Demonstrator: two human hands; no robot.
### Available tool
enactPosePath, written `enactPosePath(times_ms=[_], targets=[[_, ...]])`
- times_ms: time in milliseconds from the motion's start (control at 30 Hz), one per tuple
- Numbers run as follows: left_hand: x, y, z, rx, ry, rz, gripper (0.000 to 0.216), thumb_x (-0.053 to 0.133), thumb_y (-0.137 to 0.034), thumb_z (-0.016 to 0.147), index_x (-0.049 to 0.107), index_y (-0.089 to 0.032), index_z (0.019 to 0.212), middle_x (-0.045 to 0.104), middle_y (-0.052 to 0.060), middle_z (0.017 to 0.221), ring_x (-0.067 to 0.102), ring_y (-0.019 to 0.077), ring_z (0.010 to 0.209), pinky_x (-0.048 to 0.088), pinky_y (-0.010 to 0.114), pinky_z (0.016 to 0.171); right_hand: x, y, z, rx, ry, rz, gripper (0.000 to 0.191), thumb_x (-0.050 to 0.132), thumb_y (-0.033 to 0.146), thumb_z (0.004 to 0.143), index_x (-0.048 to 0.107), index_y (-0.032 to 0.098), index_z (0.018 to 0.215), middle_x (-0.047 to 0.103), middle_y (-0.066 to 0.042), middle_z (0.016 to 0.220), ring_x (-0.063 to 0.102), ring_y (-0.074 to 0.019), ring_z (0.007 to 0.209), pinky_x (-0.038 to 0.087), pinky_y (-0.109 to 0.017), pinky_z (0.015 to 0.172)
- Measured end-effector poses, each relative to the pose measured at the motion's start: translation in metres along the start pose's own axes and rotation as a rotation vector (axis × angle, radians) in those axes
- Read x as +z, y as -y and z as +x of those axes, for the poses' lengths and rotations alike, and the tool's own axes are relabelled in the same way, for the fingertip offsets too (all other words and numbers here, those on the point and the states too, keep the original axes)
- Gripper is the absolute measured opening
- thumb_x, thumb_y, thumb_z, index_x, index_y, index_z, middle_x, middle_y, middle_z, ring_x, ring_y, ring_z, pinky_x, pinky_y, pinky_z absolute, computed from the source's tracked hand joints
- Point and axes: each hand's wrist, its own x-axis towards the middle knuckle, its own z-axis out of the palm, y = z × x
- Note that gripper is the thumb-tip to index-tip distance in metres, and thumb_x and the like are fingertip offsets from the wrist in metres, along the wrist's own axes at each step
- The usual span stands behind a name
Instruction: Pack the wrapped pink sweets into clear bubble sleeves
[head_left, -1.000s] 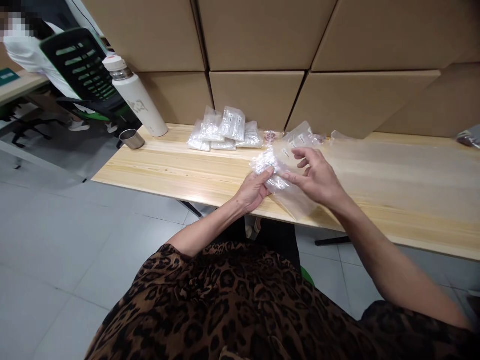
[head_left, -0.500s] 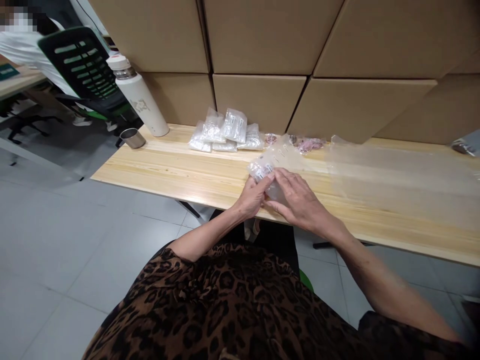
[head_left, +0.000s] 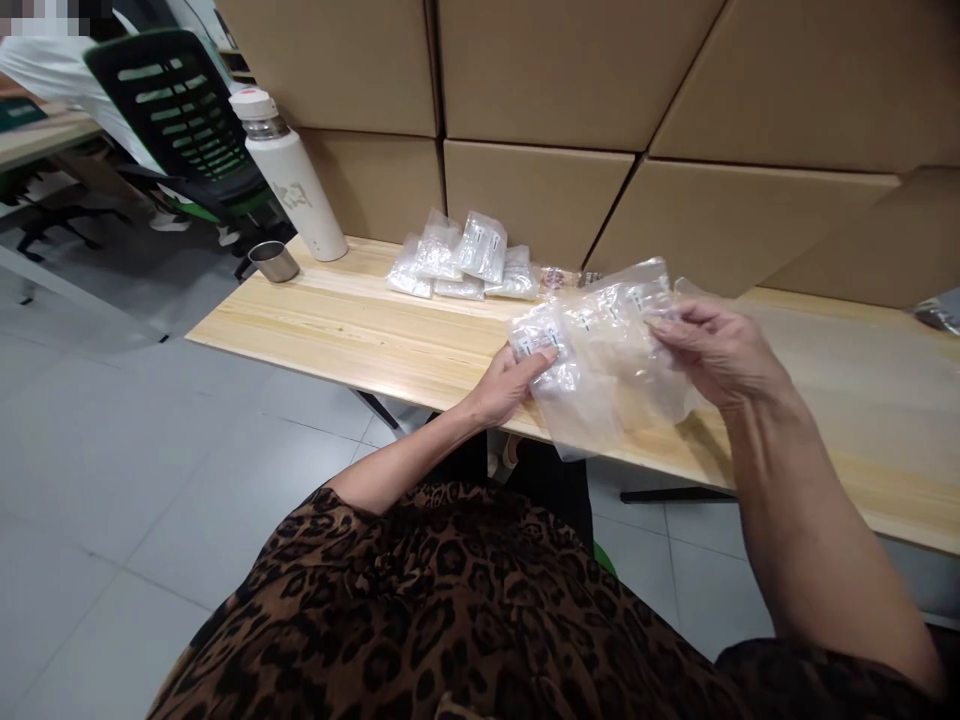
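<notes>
A clear plastic bag (head_left: 611, 325) with small printed marks hangs stretched between my two hands over the table's front edge. My left hand (head_left: 512, 383) is closed on its folded left end, thumb on top, where the plastic is bunched and small labels show. What lies inside the folds is hard to make out. Fingertips of my right hand (head_left: 720, 345) pinch the bag's upper right part. Behind the hands, a pile of filled clear plastic packets (head_left: 459, 258) lies on the table. Some small reddish items in clear wrapping (head_left: 559, 278) sit beside the pile, partly covered by the bag.
Cardboard boxes (head_left: 536, 200) are stacked along the back of the wooden table (head_left: 337, 335). A white bottle (head_left: 296, 185) and a metal cup (head_left: 274, 262) stand at the left end. Plastic sheeting (head_left: 847, 370) covers the right side. A person sits beyond a green-black chair (head_left: 165, 120).
My right hand has moved away from my left, to the right, pulling the bag out wide between them. My left hand keeps its hold. The view has shifted slightly.
</notes>
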Motion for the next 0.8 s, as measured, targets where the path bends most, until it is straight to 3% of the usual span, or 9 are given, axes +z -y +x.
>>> enactPosePath(times_ms=[67,167,267,333,467,567,700,800], targets=[[-0.001,0.006,0.006,0.047,-0.036,0.057,0.033,0.087,-0.038,0.08,0.073,-0.016,0.1,0.075,0.003,0.094,0.068,0.0162,0.089,0.052,0.032,0.091,0.021,0.021,-0.027,-0.147,-0.002,-0.067,0.036,0.096,0.046,0.068,0.073,0.025,0.086,0.065,0.001,0.073,0.051,-0.0108,0.053,0.039,-0.028,0.045],[0.0,0.018,0.015,0.127,-0.079,0.135,0.026,0.081,-0.037,0.086,0.068,-0.017,0.097,0.072,0.0,0.089,0.064,0.0143,0.084,0.05,0.029,0.087,0.057,0.039,-0.063,-0.384,0.142,-0.421,0.021,0.077,0.044,0.09,0.077,0.026,0.101,0.073,-0.003,0.086,0.063,-0.0167,0.064,0.055,-0.036,0.06],[0.003,0.024,0.019,0.199,-0.151,0.092,0.026,0.082,-0.03,0.084,0.063,-0.02,0.1,0.071,-0.002,0.09,0.065,0.0134,0.088,0.05,0.026,0.086,0.085,0.03,-0.079,-0.577,0.16,-0.707,0.024,0.058,0.033,0.099,0.076,0.024,0.11,0.077,-0.01,0.103,0.073,-0.0253,0.087,0.062,-0.044,0.077],[0.006,0.024,0.016,0.206,-0.174,0.031,0.03,0.083,-0.033,0.084,0.062,-0.021,0.103,0.072,-0.002,0.095,0.067,0.0141,0.094,0.051,0.026,0.089,0.092,0.017,-0.08,-0.62,0.113,-0.788,0.03,0.051,0.027,0.098,0.075,0.023,0.115,0.077,-0.012,0.112,0.074,-0.0283,0.097,0.063,-0.047,0.082],[0.012,0.016,0.003,0.134,-0.046,-0.058,0.046,0.072,-0.063,0.091,0.066,-0.022,0.111,0.075,0.004,0.102,0.071,0.0215,0.108,0.054,0.033,0.096,0.096,0.001,-0.072,-0.577,0.003,-0.781,0.027,0.052,0.026,0.098,0.071,0.027,0.116,0.077,-0.009,0.103,0.074,-0.0268,0.092,0.064,-0.047,0.087],[0.013,0.013,-0.004,0.18,0.013,-0.046,0.05,0.081,-0.061,0.086,0.066,-0.023,0.114,0.075,0.003,0.105,0.071,0.0198,0.106,0.055,0.031,0.098,0.101,0.0,-0.074,-0.591,0.005,-0.788,0.027,0.051,0.027,0.099,0.071,0.026,0.116,0.076,-0.011,0.103,0.073,-0.0287,0.096,0.063,-0.049,0.089],[0.01,0.005,0.001,0.241,-0.147,-0.043,0.033,0.078,-0.047,0.093,0.066,-0.021,0.111,0.073,0.001,0.101,0.071,0.0165,0.099,0.055,0.029,0.094,0.106,0.003,-0.086,-0.537,0.162,-0.684,0.033,0.058,0.039,0.101,0.072,0.022,0.125,0.074,-0.014,0.118,0.073,-0.0273,0.094,0.064,-0.047,0.086],[0.005,-0.007,0.008,0.2,-0.272,-0.044,0.029,0.066,-0.046,0.101,0.067,-0.023,0.118,0.075,0.003,0.109,0.071,0.0203,0.112,0.056,0.032,0.097,0.101,-0.001,-0.093,-0.283,0.258,-0.437,0.043,0.066,0.057,0.098,0.074,0.022,0.121,0.076,-0.012,0.113,0.074,-0.0252,0.089,0.065,-0.045,0.082]])
